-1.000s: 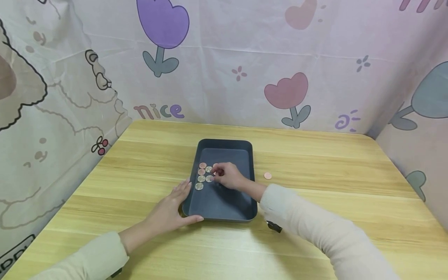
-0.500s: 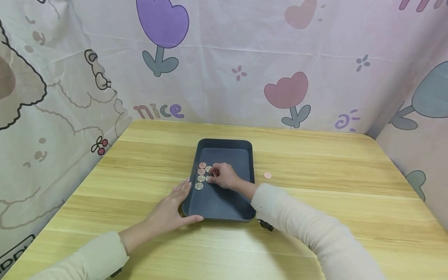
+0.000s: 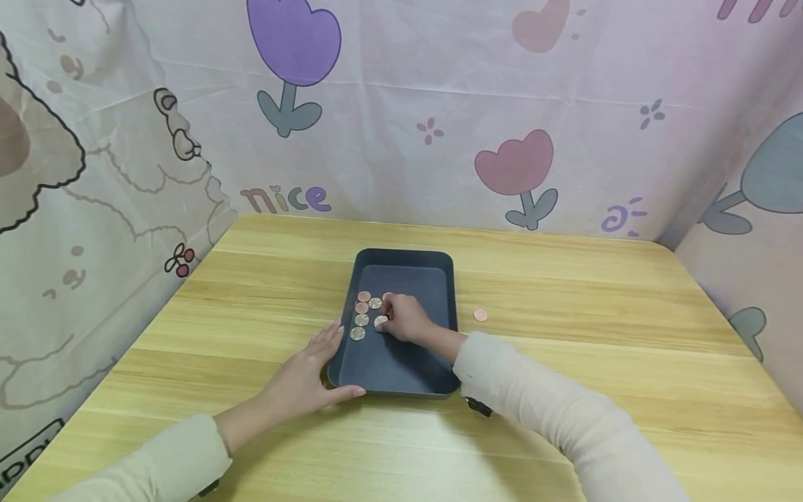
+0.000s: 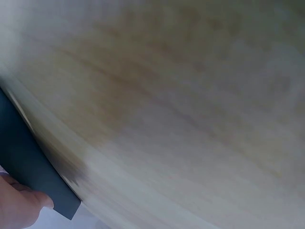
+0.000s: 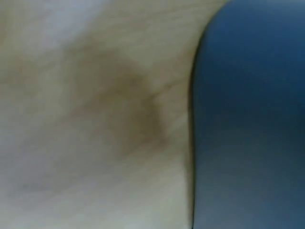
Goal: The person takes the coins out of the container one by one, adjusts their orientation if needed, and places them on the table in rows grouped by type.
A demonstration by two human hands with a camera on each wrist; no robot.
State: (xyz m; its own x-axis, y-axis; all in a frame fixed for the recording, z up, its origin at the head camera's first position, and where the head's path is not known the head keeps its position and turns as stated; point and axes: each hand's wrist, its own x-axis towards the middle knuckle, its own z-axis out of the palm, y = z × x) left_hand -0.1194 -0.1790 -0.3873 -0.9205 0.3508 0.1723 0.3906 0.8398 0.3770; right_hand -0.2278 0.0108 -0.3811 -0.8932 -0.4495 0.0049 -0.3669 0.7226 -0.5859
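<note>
A dark blue-grey tray (image 3: pixel 408 369) sits on the table with several coins in its left half. My left hand (image 3: pixel 304 376) rests against the tray's near left corner, fingers along the left wall and thumb at the front rim. The left wrist view shows the thumb (image 4: pixel 24 205) at the tray's wall. Inside the tray, my right hand (image 3: pixel 409 319) has its fingers curled at the right edge of a gold coin (image 3: pixel 380 323). Left of it run gold coins (image 3: pixel 361 320) and copper coins (image 3: pixel 364 297) in a column. A copper coin (image 3: pixel 387 297) is partly hidden behind that hand.
Another copper coin (image 3: pixel 479 315) lies on the wooden table (image 3: pixel 564 293), right of the tray. A patterned cloth (image 3: pixel 401 167) hangs behind and at both sides of the table. The right wrist view shows only table and the tray's outer wall (image 5: pixel 248 119).
My right hand moved left onto the gold coin in the second column. That coin now lies slightly farther right, away from the left column. My left hand stays in place.
</note>
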